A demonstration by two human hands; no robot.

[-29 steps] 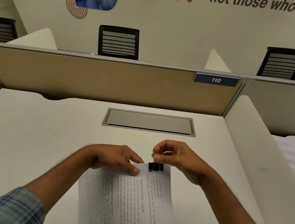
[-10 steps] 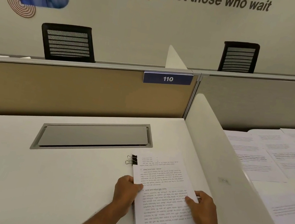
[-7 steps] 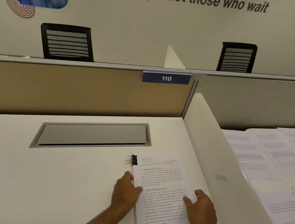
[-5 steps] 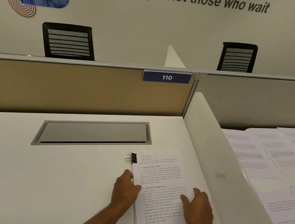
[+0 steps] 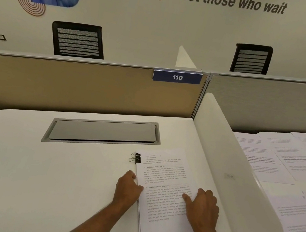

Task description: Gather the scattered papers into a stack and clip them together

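Paper stack (image 5: 163, 194) lies lower centre-right of the frame on the white tabletop (image 5: 18, 164), its right side just beside the curved white divider (image 5: 238, 180). A black binder clip (image 5: 137, 157) bites its upper-left corner, wire loops sticking out to the left. The bundle looks light and floppy. The sheets are thin and probably slide on one another away from the clip, and the lower edges already fan a little. It is best lifted near the clipped corner or supported under both long sides. Lifting by a single free corner would likely bend or crease it.

The left hand (image 5: 128, 188) grips the stack's left edge, fingers curled and thumb on the top sheet. The right hand (image 5: 202, 207) rests palm down on the right half, fingers loosely bent, pressing rather than gripping.

The left fingertips are hidden, so how far they reach under cannot be told. The sheet count and the small print are unreadable. More loose sheets (image 5: 282, 157) lie beyond the divider at the right, partly cut off by the frame edge. Above the stack sits a grey cable-tray lid (image 5: 105, 132).
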